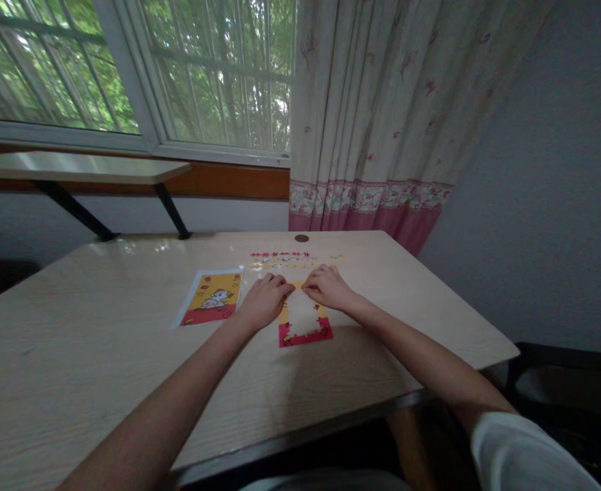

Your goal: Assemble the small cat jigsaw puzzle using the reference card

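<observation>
A partly assembled jigsaw frame (304,331), with a red and yellow border and a white empty middle, lies on the wooden table (100,341). My left hand (265,300) rests at its upper left corner with fingers curled. My right hand (328,286) is at the upper right corner, fingers pinched together near the top edge; whatever they hold is too small to see. A row of loose puzzle pieces (284,259) lies just beyond both hands. A reference picture (211,298) with a white animal on yellow and red lies to the left.
A small dark round hole cover (301,238) sits near the table's far edge. A shelf on black brackets (75,167) runs under the window at the back left. A flowered curtain (372,123) hangs behind the table; a dark seat (571,389) stands to the right.
</observation>
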Demonstrator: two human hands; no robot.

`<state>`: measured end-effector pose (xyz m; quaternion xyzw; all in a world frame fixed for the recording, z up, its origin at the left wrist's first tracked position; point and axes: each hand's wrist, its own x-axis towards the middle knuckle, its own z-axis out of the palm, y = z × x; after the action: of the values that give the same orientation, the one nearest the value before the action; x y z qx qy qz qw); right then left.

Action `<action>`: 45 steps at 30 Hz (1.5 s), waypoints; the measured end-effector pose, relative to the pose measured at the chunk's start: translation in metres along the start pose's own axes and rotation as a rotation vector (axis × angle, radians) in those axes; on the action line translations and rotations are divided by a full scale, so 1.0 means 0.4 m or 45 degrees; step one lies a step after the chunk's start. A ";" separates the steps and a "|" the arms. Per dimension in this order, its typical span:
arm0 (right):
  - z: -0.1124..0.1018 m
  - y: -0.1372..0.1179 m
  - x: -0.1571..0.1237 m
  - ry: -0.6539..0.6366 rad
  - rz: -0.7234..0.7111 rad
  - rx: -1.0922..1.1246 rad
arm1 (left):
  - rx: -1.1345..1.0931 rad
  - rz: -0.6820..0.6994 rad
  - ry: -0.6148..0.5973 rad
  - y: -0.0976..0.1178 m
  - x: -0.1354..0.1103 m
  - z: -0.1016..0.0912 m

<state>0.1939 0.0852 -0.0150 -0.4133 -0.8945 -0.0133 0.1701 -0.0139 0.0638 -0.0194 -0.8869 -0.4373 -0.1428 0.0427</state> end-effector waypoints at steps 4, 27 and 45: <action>0.007 0.017 -0.001 0.040 0.032 0.094 | -0.067 0.003 0.030 -0.016 -0.004 -0.001; 0.012 0.015 -0.002 0.047 -0.201 0.170 | -0.129 0.039 0.063 -0.064 -0.011 0.007; 0.006 0.099 -0.014 0.216 0.126 0.340 | -0.132 0.064 -0.010 -0.066 -0.023 -0.003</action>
<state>0.2261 0.1077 -0.0235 -0.4279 -0.8493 0.0794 0.2988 -0.0403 0.0726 -0.0225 -0.8992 -0.4070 -0.1607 -0.0016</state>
